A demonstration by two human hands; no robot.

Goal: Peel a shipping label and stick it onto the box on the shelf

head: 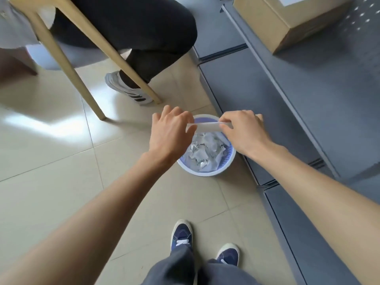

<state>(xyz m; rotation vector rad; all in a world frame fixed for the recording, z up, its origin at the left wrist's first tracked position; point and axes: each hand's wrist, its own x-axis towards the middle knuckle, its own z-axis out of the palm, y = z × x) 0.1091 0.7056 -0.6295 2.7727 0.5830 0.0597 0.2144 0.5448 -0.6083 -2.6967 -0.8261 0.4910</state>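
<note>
A white shipping label (206, 126) is stretched edge-on between my two hands, right above a round lilac waste basket (224, 171) full of crumpled white paper. My left hand (170, 134) pinches the label's left end. My right hand (244, 130) pinches its right end. I cannot tell whether the backing is separated from the label. A brown cardboard box (287, 21) with a white label on top sits on the grey metal shelf (329, 83) at the upper right, well away from both hands.
A seated person's dark trouser legs (144, 33) and white striped shoe (127, 89) are at the upper left, behind pale wooden table legs (67, 64). My own blue shoes (182, 235) stand on beige floor tiles below. Grey shelf tiers run down the right side.
</note>
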